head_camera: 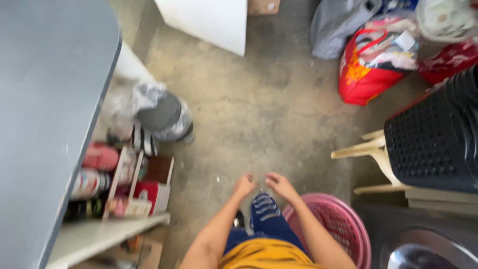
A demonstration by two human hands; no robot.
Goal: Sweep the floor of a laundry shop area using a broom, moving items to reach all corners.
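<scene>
Grey table (45,99) fills the left, a cluttered shelf (119,184) beneath it. Centre, near: left hand (244,185) and right hand (280,185) close together, fingers curled, pinching the blue striped garment (266,214) between them. Pink basket (343,224) just right; red bag (373,69) far right.

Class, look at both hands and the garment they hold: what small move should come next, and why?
Probably lower the blue garment into the pink basket. The left hand and right hand pinch its top edge, it hangs unsupported above the floor, and the basket stands just beside it.
</scene>
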